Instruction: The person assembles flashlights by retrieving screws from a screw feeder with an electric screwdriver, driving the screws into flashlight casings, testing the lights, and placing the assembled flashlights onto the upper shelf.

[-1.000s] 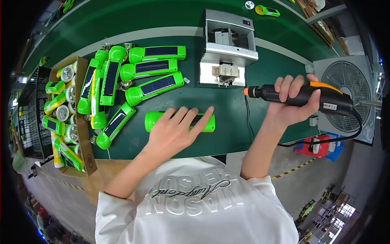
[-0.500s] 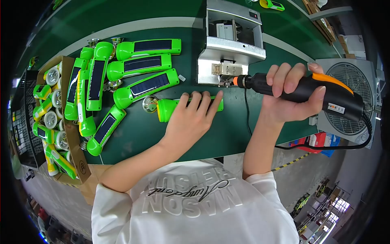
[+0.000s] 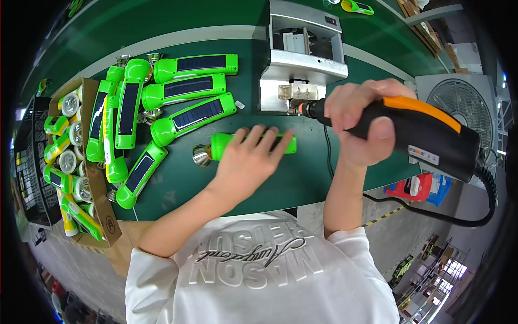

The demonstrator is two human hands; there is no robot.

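Glossy green plastic flashlight bodies (image 3: 129,102) with smooth, dark solar panels (image 3: 198,112) sit on a smooth green worktop (image 3: 178,189), near a metal machine (image 3: 307,65), a matt black plastic electric screwdriver (image 3: 426,129) and a brown cardboard box (image 3: 99,178) of shiny reflectors (image 3: 68,161).

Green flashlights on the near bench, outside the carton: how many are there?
8 that I can make out: one flashlight under the left hand; crosswise trio toward the machine; lengthwise trio beside the carton; slanting one just below. The pile may hide more.
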